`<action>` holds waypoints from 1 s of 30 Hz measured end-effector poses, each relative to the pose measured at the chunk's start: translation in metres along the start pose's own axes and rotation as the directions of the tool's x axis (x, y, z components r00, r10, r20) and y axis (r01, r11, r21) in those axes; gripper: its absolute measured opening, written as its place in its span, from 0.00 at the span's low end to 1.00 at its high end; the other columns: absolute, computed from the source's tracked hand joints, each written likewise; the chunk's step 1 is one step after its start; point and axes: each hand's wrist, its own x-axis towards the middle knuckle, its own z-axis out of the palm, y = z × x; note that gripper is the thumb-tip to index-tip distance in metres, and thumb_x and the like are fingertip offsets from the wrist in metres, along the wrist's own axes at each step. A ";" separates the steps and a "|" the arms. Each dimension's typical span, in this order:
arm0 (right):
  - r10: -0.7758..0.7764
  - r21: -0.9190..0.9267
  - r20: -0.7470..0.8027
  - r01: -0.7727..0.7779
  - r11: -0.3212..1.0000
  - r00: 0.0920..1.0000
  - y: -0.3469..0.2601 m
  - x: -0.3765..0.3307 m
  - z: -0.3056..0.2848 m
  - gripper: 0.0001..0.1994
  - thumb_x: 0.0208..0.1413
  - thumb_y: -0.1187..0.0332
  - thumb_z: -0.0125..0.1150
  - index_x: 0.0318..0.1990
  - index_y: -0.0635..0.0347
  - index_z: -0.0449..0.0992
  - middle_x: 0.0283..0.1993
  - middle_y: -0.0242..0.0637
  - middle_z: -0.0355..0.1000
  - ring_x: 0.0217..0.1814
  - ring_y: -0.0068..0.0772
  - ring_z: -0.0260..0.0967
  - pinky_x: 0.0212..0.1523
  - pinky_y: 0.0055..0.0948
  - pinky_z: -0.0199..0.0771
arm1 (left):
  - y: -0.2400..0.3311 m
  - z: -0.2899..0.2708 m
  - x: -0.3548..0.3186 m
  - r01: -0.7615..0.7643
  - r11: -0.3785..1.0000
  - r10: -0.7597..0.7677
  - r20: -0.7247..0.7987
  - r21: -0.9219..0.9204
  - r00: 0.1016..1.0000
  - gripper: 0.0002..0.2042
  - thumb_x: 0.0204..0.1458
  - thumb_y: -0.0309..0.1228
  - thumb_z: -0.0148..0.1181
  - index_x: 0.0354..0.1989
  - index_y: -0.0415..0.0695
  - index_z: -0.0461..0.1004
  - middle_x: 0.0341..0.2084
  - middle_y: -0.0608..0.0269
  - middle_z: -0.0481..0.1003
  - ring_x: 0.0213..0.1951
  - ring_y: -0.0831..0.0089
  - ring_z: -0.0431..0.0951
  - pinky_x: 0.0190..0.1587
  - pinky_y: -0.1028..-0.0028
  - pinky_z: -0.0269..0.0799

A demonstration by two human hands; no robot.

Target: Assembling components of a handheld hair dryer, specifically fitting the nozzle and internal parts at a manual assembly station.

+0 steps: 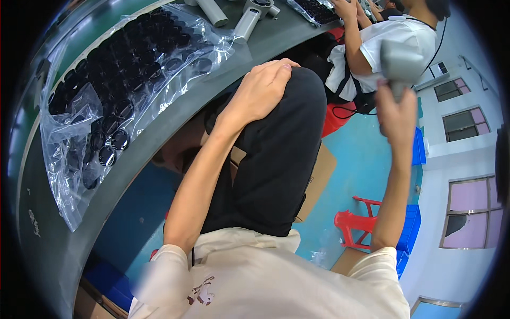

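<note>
1. Left hand: palm down on the person's own raised knee in black trousers, fingers curled loosely over the kneecap. Holds nothing.
2. Right hand: raised at the right of the view, closed around the handle of a grey handheld device. Device body sits above the fist; looks like a hair-dryer-type housing, can't confirm details.
3. Device is up in the air, well apart from the tabletop, which is grey and curves along the left side of the view.
4. On the tabletop: a clear plastic bag lying over a tray of black round parts, rows of them, some glossy.
5. Farther along the tabletop, near the top edge: more grey device housings lying flat.
6. Top right: another person in a white shirt seated at the same tabletop, hands up near a second dark tray.
7. Below: blue floor, a cardboard box behind the knee, red plastic stool, blue crates beside it.
</note>
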 end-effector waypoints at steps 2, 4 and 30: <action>-0.409 -0.456 0.281 0.496 0.739 0.868 0.034 -0.005 0.028 0.11 0.48 0.70 0.59 0.29 0.72 0.68 0.23 0.46 0.70 0.27 0.36 0.68 0.28 0.34 0.66 | -0.001 0.001 0.003 -0.016 0.999 0.016 -0.014 0.036 1.000 0.19 0.58 0.34 0.33 0.42 0.34 0.71 0.37 0.46 0.74 0.42 0.57 0.73 0.51 0.68 0.63; -0.483 -0.346 0.209 0.526 0.777 0.851 0.033 0.004 0.021 0.11 0.47 0.70 0.59 0.32 0.72 0.70 0.24 0.47 0.70 0.28 0.37 0.68 0.29 0.35 0.65 | -0.001 0.000 0.004 0.003 1.000 -0.003 -0.009 0.018 1.000 0.19 0.58 0.34 0.33 0.42 0.34 0.71 0.37 0.46 0.74 0.42 0.56 0.73 0.50 0.68 0.63; -0.366 0.607 0.795 -0.655 0.450 0.485 -0.080 -0.079 0.053 0.11 0.57 0.66 0.53 0.30 0.62 0.61 0.17 0.31 0.56 0.11 0.19 0.52 0.10 0.21 0.54 | 0.113 -0.050 -0.030 -0.178 0.837 0.158 -0.083 -0.517 0.984 0.34 0.57 0.56 0.41 0.59 0.34 0.58 0.52 0.40 0.66 0.50 0.57 0.73 0.50 0.66 0.70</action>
